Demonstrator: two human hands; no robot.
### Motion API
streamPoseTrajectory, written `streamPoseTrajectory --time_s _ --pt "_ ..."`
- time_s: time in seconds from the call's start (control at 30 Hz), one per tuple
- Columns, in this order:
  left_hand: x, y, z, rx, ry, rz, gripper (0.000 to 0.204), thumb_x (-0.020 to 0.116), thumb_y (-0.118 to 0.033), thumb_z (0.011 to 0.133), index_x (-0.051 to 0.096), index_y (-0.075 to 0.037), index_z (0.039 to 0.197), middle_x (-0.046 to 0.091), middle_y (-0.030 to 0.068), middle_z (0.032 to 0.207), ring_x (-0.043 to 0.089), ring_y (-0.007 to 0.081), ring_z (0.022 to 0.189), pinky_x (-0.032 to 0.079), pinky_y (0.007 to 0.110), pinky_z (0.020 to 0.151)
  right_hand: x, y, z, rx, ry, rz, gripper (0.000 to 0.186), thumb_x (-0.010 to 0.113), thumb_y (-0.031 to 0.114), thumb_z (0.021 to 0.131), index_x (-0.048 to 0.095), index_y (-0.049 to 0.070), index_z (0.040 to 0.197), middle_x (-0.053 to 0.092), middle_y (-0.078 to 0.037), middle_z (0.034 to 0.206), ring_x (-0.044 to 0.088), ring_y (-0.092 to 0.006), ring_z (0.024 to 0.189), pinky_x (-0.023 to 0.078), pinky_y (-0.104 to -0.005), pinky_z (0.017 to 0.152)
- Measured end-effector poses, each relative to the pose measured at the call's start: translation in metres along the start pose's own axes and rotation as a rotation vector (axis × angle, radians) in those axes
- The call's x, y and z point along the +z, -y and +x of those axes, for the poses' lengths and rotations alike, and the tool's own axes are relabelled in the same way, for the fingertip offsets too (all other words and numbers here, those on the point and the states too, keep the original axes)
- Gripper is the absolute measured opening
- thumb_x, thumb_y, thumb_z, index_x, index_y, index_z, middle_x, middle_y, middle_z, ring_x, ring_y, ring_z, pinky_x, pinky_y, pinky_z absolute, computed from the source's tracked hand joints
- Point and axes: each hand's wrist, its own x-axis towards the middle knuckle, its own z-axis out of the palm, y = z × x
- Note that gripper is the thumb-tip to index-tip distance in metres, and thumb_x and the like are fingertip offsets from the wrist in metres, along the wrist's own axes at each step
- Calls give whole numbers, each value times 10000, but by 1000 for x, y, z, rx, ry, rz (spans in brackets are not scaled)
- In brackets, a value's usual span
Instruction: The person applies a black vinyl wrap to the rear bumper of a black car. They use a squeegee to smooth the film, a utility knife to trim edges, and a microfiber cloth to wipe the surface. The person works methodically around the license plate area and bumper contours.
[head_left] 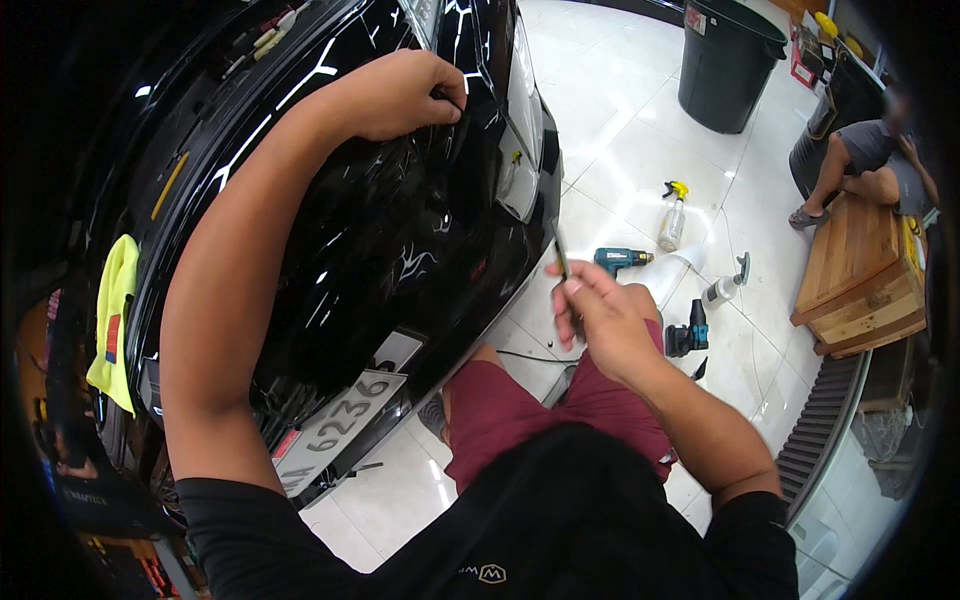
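A glossy black car body panel fills the left of the view, with a clear lamp at its corner and a number plate low down. Up near the lamp, my left hand is closed, fingers curled against the black surface; what they pinch, if anything, blends into the black. My right hand is in the air beside the car's lower edge, holding a thin, narrow tool between thumb and fingers. Its tip points up toward the car; its exact kind is unclear.
On the tiled floor stand a yellow-trigger spray bottle, a teal heat gun, a white spray bottle and a teal power tool. Beyond are a black bin, a wooden box and a seated person. A yellow cloth hangs left.
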Motion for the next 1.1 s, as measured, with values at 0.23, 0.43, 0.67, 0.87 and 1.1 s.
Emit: streamPoseTrajectory --time_s 0.23,0.43,0.67,0.87,1.1 --pt "-6 3 -17 -69 -7 -171 174 701 -109 914 689 -5 1053 696 108 964 666 222 931 507 365 908 27 -38 79 -444 -103 22 247 539 241 1065 612 20 1150 574 4 779 495 -57 602 431 -233 541" --pt "-1 0 -15 -27 -11 -137 277 743 -33 812 663 -7 1076 692 139 1023 668 290 1007 509 396 935 74 -46 102 -395 -222 16 341 752 185 927 583 -13 1146 606 -23 871 545 -82 759 486 -265 707" --pt "18 2 -5 0 -55 105 243 693 12 805 594 -21 1025 658 141 977 629 340 1021 470 436 928 51 -7 127 -572 -446 -310 163 673 123 912 615 -17 972 659 -173 769 644 -262 685 511 -375 678" --pt "25 -5 6 -97 24 278 256 674 -3 826 585 -75 1055 651 100 1013 595 284 1078 416 420 942 -3 64 164 -853 -564 -602 158 628 139 917 608 -8 972 664 -192 804 651 -327 719 512 -441 688" --pt "13 -3 10 -95 27 304 274 759 -60 791 632 -61 1034 661 109 1008 624 296 1049 448 423 936 -121 147 201 -938 -731 -741 167 595 110 888 652 -9 989 676 -216 933 667 -363 870 527 -441 807"
